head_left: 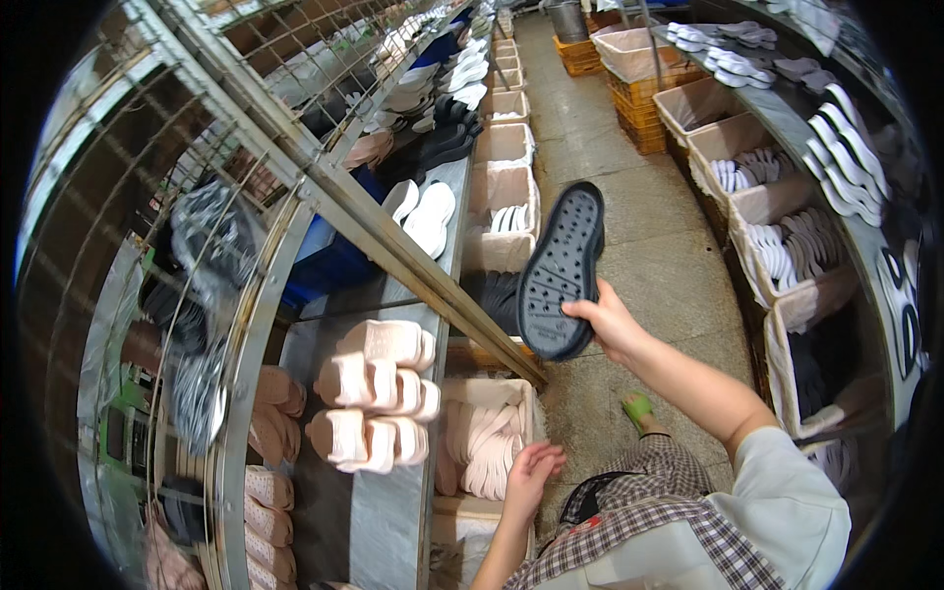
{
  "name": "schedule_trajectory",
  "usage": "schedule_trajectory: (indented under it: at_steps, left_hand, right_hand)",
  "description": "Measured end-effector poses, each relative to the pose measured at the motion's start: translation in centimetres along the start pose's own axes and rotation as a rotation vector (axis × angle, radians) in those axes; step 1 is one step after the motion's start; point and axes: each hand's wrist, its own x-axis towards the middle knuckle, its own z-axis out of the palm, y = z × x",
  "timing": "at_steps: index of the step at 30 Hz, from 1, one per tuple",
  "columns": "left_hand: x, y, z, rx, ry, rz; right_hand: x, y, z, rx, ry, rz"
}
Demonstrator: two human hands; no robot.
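Observation:
My right hand point(612, 324) grips a black shoe sole point(561, 270) by the lower right of its wider end, thumb on the face turned to me. That face has rows of small dots and, lower down, several lines; the sole is held nearly upright over the aisle. My left hand point(534, 477) hangs empty, fingers loosely bent, beside a lined bin point(526, 393) of pale pink soles point(489, 447). Left of it, stacks of pale pink soles point(379, 398) lie on a grey metal shelf point(393, 521).
A slanting metal post point(433, 290) and wire mesh rack point(128, 167) stand at the left. White soles point(430, 218) lie on the shelf beyond. Along the right, lined bins point(787, 320) hold white, grey and dark soles. Orange crates point(639, 123) stand farther up the aisle point(649, 216).

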Motion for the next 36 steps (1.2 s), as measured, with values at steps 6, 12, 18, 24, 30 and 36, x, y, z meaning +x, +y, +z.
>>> schedule_trajectory:
  at_steps: [6, 12, 18, 24, 30, 36]
  left_hand:
    - [4.5, -2.3, -3.3, -0.173, 0.601, -0.118]
    - [9.9, 2.5, 0.4, -0.035, 0.763, -0.078]
    - [13.6, 3.9, 3.4, 0.100, 0.734, -0.138]
    - [14.2, 1.7, 3.4, 0.008, 0.660, -0.289]
    - [14.9, 0.2, 3.7, 0.109, 0.681, -0.292]
    - [16.3, -1.6, 3.4, -0.021, 0.654, -0.330]
  right_hand:
    - [20.6, -2.2, 7.3, -0.035, -0.296, 0.111]
    - [36.6, 0.9, 20.8, -0.059, -0.307, 0.078]
    - [39.5, 5.3, 30.4, -0.493, -0.192, 0.037]
    - [37.9, 7.8, 29.9, -0.665, -0.284, -0.058]
    - [38.2, 9.4, 29.7, -0.699, -0.366, -0.182]
    - [38.5, 8.8, 27.3, -0.715, -0.403, -0.335]
